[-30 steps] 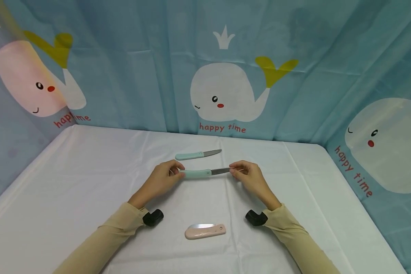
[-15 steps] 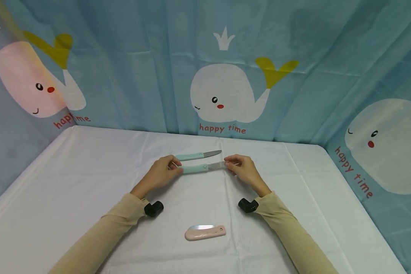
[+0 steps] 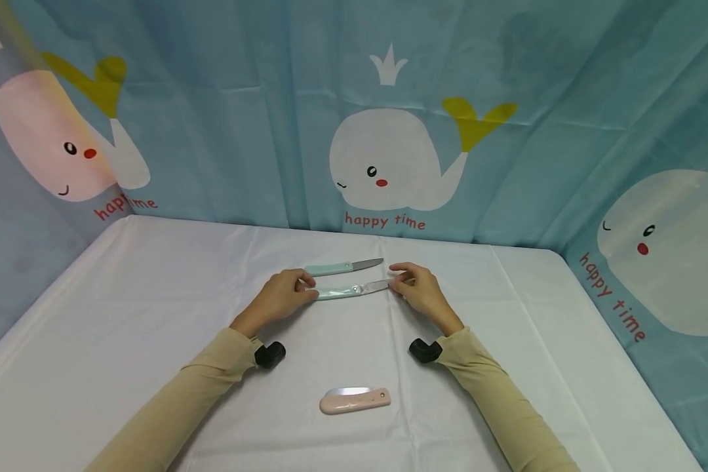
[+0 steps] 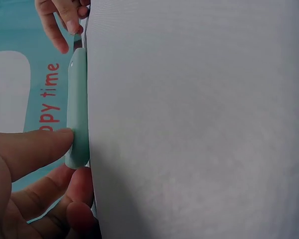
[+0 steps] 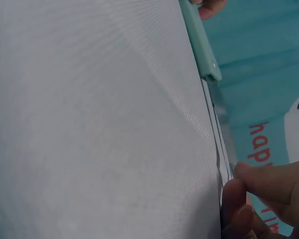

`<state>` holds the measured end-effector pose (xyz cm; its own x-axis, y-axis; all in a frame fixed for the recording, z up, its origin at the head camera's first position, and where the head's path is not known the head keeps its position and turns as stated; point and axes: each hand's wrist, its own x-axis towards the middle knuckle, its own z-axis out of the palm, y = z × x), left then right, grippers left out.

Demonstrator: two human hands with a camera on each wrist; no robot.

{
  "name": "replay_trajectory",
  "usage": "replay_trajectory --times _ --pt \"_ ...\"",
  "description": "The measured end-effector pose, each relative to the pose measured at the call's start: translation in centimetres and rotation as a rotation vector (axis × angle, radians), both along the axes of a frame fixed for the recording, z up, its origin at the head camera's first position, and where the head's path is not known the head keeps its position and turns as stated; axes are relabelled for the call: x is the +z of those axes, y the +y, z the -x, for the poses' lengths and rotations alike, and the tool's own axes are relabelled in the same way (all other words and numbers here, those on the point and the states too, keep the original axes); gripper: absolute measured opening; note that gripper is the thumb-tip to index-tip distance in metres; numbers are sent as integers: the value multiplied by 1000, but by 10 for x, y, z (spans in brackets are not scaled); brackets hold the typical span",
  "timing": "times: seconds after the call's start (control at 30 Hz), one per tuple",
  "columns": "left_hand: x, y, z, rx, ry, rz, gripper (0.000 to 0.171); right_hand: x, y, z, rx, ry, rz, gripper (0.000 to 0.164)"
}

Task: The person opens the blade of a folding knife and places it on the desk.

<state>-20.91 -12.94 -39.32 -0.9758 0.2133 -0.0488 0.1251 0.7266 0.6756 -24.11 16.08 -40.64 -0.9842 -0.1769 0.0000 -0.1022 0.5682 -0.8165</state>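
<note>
Blue fabric hangings (image 3: 236,137) behind counter (image 3: 153,295) and along both sides, lightly creased. Middle whale (image 3: 383,144) white, white crown (image 3: 387,69) above, yellow-green tail. Left whale (image 3: 41,131) pink-tinted, bent across corner. Right whale (image 3: 678,262) pale. Red "happy time" lettering (image 3: 385,221) near each. Counter white-covered, fold lines visible, far corners rounded. Shadows soft.

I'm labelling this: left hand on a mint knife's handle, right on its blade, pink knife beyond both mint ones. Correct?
Not beyond: the head view shows the pink knife nearer than the held knife and the other mint knife.
</note>
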Motion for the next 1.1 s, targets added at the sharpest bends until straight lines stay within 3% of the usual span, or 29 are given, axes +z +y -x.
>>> replay_trajectory --times 0.3,0.6,1.1 --pt "1 -5 -5 12 1 -20 31 0 0 -1 53 -1 28 38" --pt "0 -8 -15 -10 53 -67 25 5 4 -9 105 15 -1 38" --pt "10 2 -42 -100 48 -68 21 20 8 -46 265 65 -42 35"
